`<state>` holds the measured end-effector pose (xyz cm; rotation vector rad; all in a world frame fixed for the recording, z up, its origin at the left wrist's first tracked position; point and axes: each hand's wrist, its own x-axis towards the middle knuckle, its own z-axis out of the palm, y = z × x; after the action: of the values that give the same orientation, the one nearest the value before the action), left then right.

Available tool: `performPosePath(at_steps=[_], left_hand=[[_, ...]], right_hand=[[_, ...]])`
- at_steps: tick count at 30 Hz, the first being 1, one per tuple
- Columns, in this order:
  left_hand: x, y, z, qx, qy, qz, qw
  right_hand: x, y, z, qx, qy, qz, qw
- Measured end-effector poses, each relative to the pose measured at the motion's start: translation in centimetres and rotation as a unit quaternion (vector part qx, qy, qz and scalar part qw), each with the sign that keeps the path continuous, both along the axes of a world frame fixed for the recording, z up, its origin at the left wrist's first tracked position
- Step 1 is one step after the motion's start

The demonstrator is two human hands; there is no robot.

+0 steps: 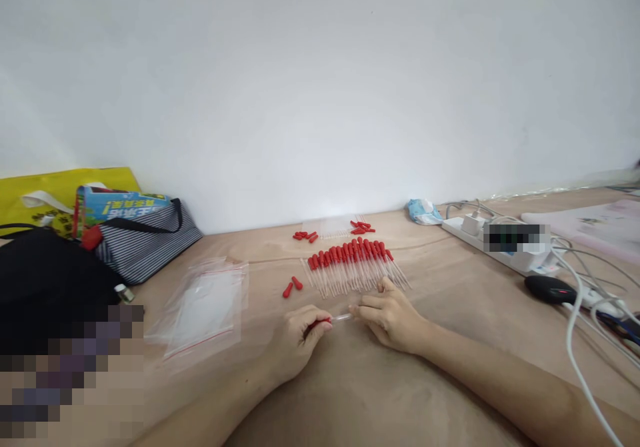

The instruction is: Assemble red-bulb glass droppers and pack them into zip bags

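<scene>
My left hand (pixel 296 340) is closed around a red rubber dropper bulb (pixel 320 324), most of it covered by the fingers. From the bulb's end a clear glass dropper tube (pixel 342 317) runs to my right hand (pixel 395 318), whose thumb and fingers pinch it. How far the tube sits inside the bulb, I cannot tell. Just beyond both hands lies a row of red-capped glass droppers (pixel 353 255), tips toward me. Two loose red bulbs (pixel 293 287) rest to the left of that row.
More loose bulbs (pixel 305 236) and a bag of glass tubes (pixel 330 227) lie near the wall. Clear zip bags (pixel 210 307) are stacked at left, by a striped bag (pixel 150 237). On the right are a power strip (pixel 500 250), white cables (pixel 575 340) and a blue-white packet (pixel 424 211).
</scene>
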<state>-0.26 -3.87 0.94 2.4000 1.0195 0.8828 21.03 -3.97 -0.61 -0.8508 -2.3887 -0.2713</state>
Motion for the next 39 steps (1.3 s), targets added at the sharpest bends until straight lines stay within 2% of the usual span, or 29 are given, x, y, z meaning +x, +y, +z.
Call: performPosePath(at_steps=[8,13,15,20,29,34,39], left_hand=[[0.0,-0.2,-0.1,0.003,0.040,-0.013,0.999],[0.0,-0.3,-0.1,0.017,0.053,-0.009,0.998],[0.0,-0.3,-0.2,0.036,0.063,-0.008,0.997],[0.2,-0.5,-0.4,0.080,0.084,-0.040,0.992],[0.4,-0.6,-0.4,0.108,0.088,-0.068,0.988],[0.1,0.1,-0.4,0.135,0.098,-0.087,0.982],[-0.6,0.9,-0.3,0.167,0.104,-0.093,0.976]], right_hand=[[0.3,0.0,0.2,0.126,-0.064,0.005,0.990],[0.0,-0.2,0.0,0.187,-0.038,0.029,0.981],[-0.3,-0.3,-0.1,0.167,-0.011,0.020,0.986],[-1.0,-0.9,-0.1,0.048,0.041,0.016,0.998],[-1.9,-1.3,-0.1,-0.093,0.046,-0.003,0.995],[-2.0,-1.2,-0.1,-0.101,0.037,-0.009,0.994],[-2.0,-1.1,-0.1,-0.022,0.001,-0.015,1.000]])
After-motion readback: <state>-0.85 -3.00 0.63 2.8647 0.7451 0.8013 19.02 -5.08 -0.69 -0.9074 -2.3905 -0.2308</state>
